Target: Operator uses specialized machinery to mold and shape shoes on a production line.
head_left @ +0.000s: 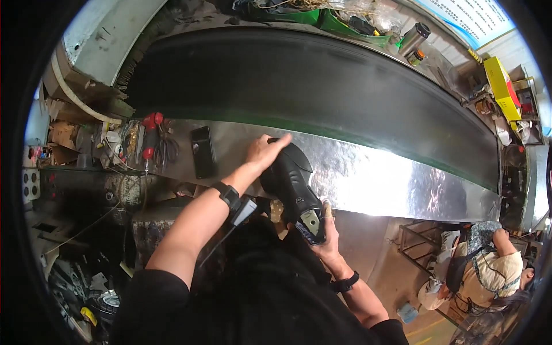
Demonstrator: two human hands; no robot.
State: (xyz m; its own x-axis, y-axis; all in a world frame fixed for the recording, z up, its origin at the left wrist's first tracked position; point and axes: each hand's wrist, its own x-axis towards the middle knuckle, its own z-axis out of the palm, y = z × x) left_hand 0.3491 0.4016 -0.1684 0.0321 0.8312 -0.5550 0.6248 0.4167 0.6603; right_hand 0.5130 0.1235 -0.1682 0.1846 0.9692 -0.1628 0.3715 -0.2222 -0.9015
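Holding a black boot (290,184) over the steel desk's (391,178) near edge, our left hand (264,150) lies open on its toe while right-hand fingers (326,210) clasp the heel; a loose clasp could drop it.

A shiny metal tabletop (374,172) runs beside a black conveyor belt (299,80). On the tabletop lie a black flat phone-like slab (203,152), scissors (165,146) and red-handled tools (150,135).

Bright overhead light, steel glare — fisheye-bent, dark rim
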